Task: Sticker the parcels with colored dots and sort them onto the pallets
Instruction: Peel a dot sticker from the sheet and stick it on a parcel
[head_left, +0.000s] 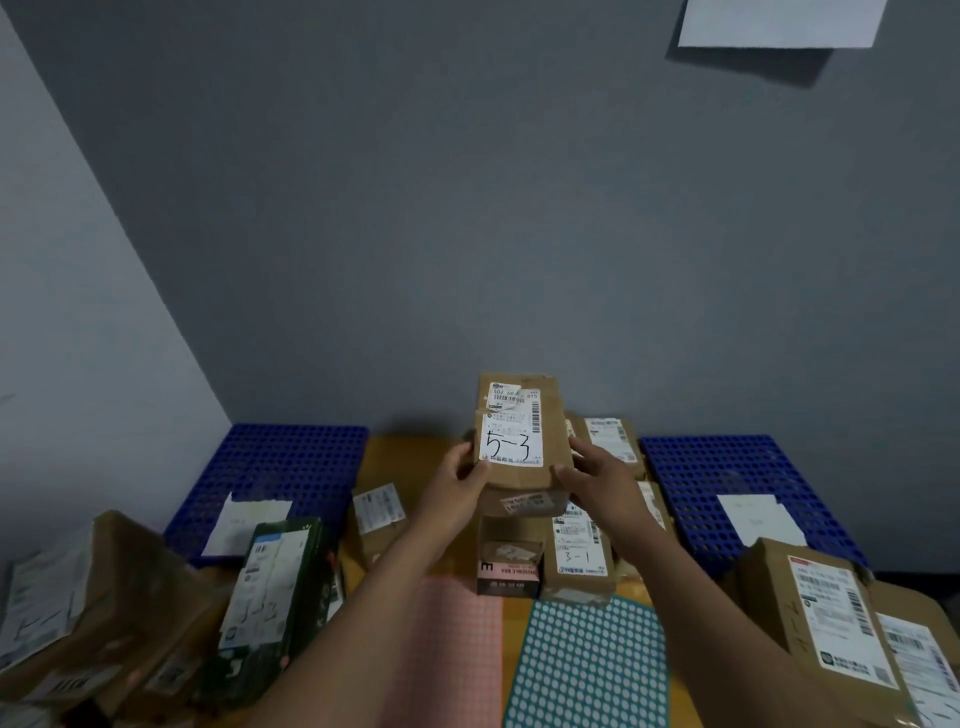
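Teal dot sheet (587, 670): nearest you, beside pink dot sheet (447, 654)
Left hand (457, 486): grips parcel's left edge
Right hand (597, 483): grips its right edge
Parcel (519, 447): held above the pile; keep its label facing you
Blue pallet (291, 467): far left; second pallet (727, 478) far right

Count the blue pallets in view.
2, both against the back wall: left pallet in the corner, right pallet at the far right. More may lie outside the frame.
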